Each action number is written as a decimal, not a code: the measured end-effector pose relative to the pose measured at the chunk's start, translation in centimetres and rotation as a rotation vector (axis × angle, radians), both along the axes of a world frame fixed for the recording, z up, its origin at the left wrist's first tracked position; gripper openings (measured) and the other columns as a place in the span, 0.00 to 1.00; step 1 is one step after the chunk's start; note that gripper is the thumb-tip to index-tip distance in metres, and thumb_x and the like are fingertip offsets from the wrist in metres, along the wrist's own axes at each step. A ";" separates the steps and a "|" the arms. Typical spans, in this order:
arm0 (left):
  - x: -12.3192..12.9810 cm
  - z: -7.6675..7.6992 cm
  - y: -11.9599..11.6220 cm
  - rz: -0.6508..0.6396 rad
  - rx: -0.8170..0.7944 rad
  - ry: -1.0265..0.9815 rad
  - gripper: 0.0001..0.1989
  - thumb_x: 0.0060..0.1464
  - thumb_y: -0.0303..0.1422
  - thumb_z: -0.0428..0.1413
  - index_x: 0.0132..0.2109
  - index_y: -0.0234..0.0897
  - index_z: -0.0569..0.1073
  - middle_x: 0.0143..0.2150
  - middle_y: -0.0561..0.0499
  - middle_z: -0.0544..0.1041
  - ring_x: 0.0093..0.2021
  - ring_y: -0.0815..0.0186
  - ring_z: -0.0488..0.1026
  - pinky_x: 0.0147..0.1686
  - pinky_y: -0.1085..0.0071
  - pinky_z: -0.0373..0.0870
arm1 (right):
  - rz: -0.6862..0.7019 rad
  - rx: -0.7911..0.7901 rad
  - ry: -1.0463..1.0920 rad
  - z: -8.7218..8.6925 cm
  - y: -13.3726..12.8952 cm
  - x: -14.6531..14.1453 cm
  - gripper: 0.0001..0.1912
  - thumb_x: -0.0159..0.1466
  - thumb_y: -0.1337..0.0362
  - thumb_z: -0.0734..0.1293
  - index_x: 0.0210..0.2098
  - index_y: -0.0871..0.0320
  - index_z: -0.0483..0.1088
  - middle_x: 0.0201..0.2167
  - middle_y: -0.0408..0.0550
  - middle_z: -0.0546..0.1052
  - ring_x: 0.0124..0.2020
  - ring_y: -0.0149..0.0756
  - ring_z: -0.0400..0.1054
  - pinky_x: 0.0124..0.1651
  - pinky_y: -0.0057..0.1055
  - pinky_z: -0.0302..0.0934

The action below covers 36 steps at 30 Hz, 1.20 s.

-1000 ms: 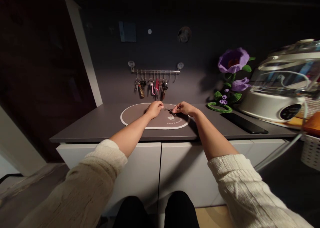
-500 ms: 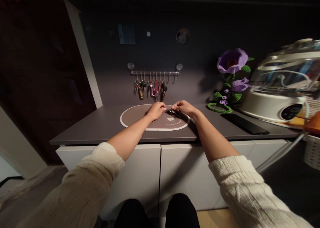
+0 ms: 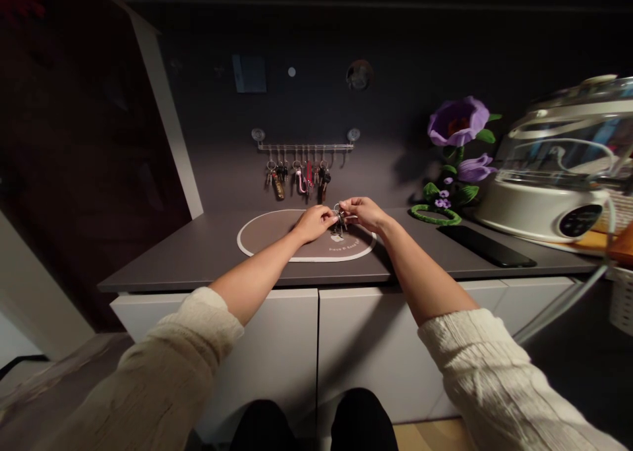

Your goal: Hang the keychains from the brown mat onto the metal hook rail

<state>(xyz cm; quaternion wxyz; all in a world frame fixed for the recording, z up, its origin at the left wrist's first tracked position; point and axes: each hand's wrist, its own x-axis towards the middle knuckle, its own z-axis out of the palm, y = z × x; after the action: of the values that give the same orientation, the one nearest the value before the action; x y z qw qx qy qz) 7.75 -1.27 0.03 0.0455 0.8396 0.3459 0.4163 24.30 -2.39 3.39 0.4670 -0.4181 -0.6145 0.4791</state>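
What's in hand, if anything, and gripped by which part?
A bunch of silvery metal keys: the right hand pinches its round metal ring. Whether the left hand, at the keys, also grips them cannot be told.

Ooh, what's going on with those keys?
A person is handling a bunch of keys above the oval mat. The right hand holds them up by their ring, and the left hand is right beside them, though its exact grip is too small to tell. Other keys hang from the rail on the wall behind.
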 end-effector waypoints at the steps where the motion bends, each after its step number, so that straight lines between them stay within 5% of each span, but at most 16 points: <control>1: 0.0 0.0 -0.1 -0.007 0.001 0.002 0.10 0.51 0.36 0.50 0.31 0.34 0.72 0.29 0.52 0.70 0.30 0.70 0.65 0.32 0.74 0.61 | 0.001 -0.006 0.013 0.0 0.0 0.0 0.09 0.55 0.64 0.67 0.22 0.62 0.65 0.18 0.42 0.67 0.20 0.25 0.60 0.29 0.26 0.61; 26: 0.2 0.0 0.7 -0.048 -0.017 -0.099 0.06 0.51 0.30 0.49 0.30 0.34 0.69 0.30 0.52 0.70 0.33 0.69 0.65 0.36 0.73 0.60 | 0.071 -0.020 0.182 -0.7 0.9 -0.1 0.07 0.58 0.70 0.63 0.24 0.63 0.66 0.18 0.43 0.67 0.19 0.24 0.61 0.25 0.23 0.61; 36: 0.1 0.4 1.0 -0.035 -0.079 -0.318 0.05 0.53 0.29 0.47 0.30 0.34 0.66 0.27 0.53 0.68 0.29 0.71 0.64 0.33 0.74 0.61 | 0.065 -0.062 0.183 -0.6 0.4 -0.5 0.03 0.56 0.71 0.65 0.26 0.62 0.66 0.21 0.43 0.69 0.22 0.24 0.62 0.27 0.24 0.61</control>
<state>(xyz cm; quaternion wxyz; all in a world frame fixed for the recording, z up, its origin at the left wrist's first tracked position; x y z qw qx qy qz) 7.81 -0.31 0.41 0.1397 0.7665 0.3358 0.5293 23.83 -1.96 2.83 0.4923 -0.3665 -0.5674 0.5491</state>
